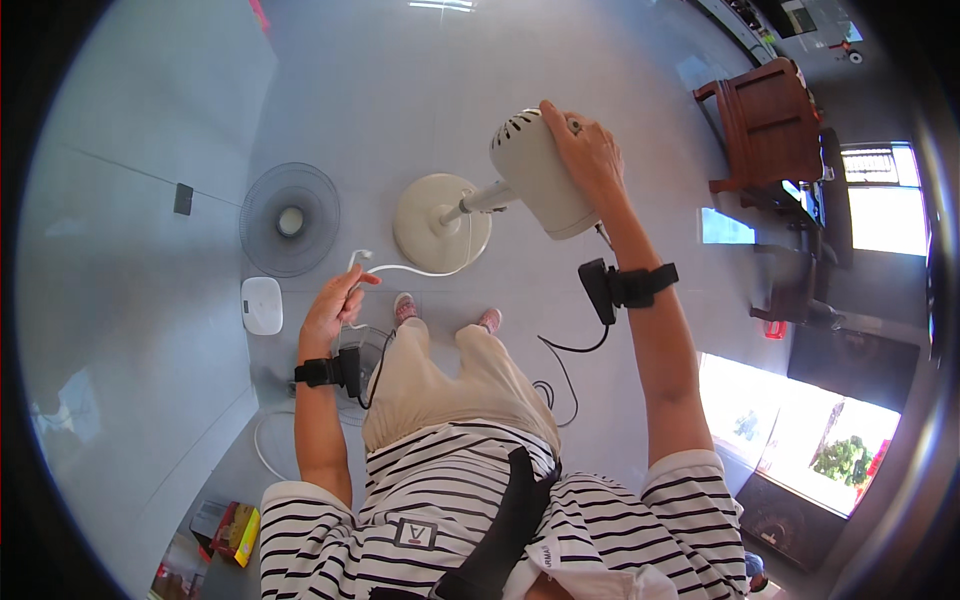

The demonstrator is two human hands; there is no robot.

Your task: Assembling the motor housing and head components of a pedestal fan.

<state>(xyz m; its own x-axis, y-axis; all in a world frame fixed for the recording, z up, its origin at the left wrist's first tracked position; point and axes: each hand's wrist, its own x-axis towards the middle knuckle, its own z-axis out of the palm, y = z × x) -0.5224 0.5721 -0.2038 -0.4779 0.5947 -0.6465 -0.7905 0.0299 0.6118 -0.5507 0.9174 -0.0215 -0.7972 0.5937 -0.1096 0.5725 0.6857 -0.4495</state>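
Note:
A cream pedestal fan stands upright on its round base, with a short pole leading up to the bulky motor housing. No grille or blades show on that housing. My right hand lies over the housing's top and side, its fingers wrapped round the edge by the dark vent slots. To the left, my left hand pinches a white power cord. The cord loops out from between the fingers and runs to the fan's base. A black strapped device with a cable sits on each of my wrists.
A round fan grille leans or lies by the left wall, near a white flat square object. Another round grille is partly hidden behind my left forearm. Dark wooden furniture stands at the right; a black cable trails near my legs.

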